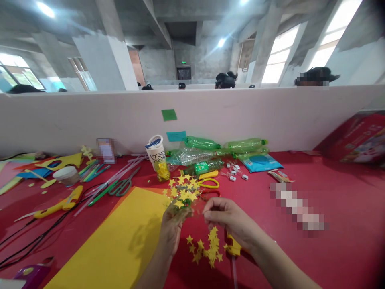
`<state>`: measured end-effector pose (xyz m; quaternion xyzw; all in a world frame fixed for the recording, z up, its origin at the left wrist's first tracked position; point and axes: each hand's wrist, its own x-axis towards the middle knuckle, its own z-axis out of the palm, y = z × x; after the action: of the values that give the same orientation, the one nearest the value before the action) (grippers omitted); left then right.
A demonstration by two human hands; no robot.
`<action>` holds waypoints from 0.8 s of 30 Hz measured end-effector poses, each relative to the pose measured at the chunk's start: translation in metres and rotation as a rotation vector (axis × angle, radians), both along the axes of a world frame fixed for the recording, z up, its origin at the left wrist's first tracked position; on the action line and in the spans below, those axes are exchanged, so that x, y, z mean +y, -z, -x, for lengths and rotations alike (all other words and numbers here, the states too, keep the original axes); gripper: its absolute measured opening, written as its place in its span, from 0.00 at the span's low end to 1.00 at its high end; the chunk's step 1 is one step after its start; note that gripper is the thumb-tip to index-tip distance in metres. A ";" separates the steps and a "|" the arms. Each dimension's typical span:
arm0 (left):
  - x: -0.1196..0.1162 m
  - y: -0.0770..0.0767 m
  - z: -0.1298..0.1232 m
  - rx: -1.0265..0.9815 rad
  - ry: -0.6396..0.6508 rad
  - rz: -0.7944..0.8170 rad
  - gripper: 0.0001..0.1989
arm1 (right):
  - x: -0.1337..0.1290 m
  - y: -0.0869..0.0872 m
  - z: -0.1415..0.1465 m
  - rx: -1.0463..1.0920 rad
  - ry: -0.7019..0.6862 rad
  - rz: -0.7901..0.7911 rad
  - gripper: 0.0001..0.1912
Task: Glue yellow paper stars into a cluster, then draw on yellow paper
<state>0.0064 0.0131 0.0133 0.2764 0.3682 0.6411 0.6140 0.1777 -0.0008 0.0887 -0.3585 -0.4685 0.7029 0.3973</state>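
Observation:
My left hand (176,224) is closed round the lower part of a see-through bottle piece (188,202), greenish at the base. Yellow paper stars (184,195) cover its upper side. Just to its right, my right hand (224,216) has thumb and forefinger pinched together. Whatever lies between those fingertips is too small to make out. Below both hands, a loose heap of yellow stars (213,249) lies on the red table (300,257). A yellow tool (234,245) with a clear stick lies partly hidden under my right forearm.
Yellow card (120,237) lies at left, near grey scissors (124,186) and a yellow glue gun (70,200) with black cords. Behind my hands are yellow-handled scissors (209,183), a white cup (155,154) and several green bottles (204,143). A white partition (120,116) crosses the back.

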 end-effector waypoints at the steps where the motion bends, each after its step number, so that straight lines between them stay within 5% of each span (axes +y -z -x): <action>1: 0.000 0.000 0.000 -0.001 -0.007 0.000 0.09 | 0.000 0.000 0.000 0.019 0.003 -0.009 0.07; 14: -0.003 -0.001 -0.001 -0.007 -0.034 0.000 0.10 | -0.003 0.006 0.011 -0.038 0.139 -0.182 0.07; 24: -0.001 0.003 0.002 0.006 -0.019 -0.021 0.13 | -0.004 0.002 0.012 -0.119 0.115 -0.218 0.06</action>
<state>0.0049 0.0124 0.0101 0.2814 0.3659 0.6498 0.6039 0.1661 -0.0050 0.0871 -0.3806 -0.5436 0.6013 0.4451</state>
